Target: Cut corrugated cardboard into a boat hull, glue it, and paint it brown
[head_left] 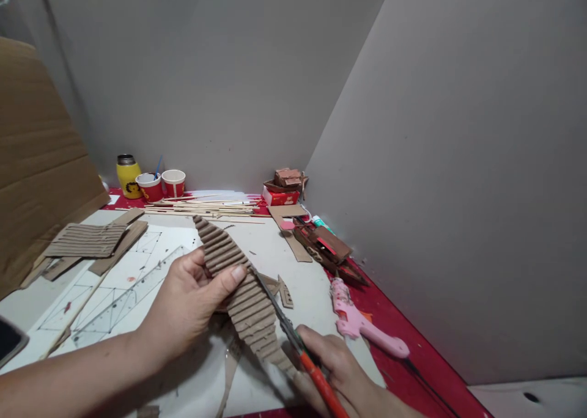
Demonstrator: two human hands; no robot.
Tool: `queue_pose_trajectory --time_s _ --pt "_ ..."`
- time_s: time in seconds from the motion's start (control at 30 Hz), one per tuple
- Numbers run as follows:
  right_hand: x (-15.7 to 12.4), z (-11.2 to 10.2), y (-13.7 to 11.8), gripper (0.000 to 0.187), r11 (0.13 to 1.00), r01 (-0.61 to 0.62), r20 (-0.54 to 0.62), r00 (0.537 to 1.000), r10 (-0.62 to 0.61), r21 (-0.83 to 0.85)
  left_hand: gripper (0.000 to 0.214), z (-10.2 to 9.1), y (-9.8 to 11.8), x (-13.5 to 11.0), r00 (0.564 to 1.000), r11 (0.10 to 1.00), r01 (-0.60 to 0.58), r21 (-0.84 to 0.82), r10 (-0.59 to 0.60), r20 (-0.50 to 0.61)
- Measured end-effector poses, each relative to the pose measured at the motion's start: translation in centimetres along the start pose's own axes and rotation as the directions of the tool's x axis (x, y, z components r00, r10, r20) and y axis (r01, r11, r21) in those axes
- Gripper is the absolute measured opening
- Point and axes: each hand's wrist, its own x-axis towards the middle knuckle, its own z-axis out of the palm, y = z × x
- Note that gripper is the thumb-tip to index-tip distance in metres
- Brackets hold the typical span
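My left hand (pixel 190 305) pinches a long, pointed strip of ribbed corrugated cardboard (pixel 243 289), thumb on top, holding it above the white sheet (pixel 275 253). My right hand (pixel 342 375), at the bottom edge, grips scissors (pixel 284 326) with orange-red handles. The blades lie along the strip's right edge, touching it. Small cardboard offcuts (pixel 282 289) lie just beyond the blades.
A pink glue gun (pixel 362 323) lies on the red table (pixel 413 338) at right. Cardboard pieces (pixel 87 241), a ruler (pixel 132 296) and wooden sticks (pixel 206 207) lie to the left and back. Two red cups (pixel 162 184) and a yellow bottle (pixel 127 175) stand by the grey wall.
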Motion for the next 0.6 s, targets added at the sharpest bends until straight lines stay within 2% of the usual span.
queue_pose_trajectory --time_s 0.17,0.3,0.47,0.6 --pt "0.2 0.6 0.8 0.027 0.991 0.052 0.061 0.996 -0.06 0.121 0.019 -0.1 0.1 -0.1 1.0 0.999 0.017 -0.03 -0.016 0.017" --pt "0.4 0.7 1.0 0.028 0.982 -0.002 0.101 0.995 -0.017 0.187 0.016 -0.1 -0.5 -0.3 0.998 0.999 0.038 -0.035 -0.036 0.053" --pt "0.5 0.7 0.5 0.031 0.972 -0.018 0.084 0.996 -0.001 0.234 0.018 -0.2 -1.6 -0.5 0.993 0.995 0.078 -0.059 -0.072 0.093" --pt "0.3 0.7 0.2 0.029 0.962 0.007 0.079 0.996 -0.029 0.273 0.02 -0.3 -1.4 -0.5 0.988 0.993 0.104 -0.058 -0.097 0.116"
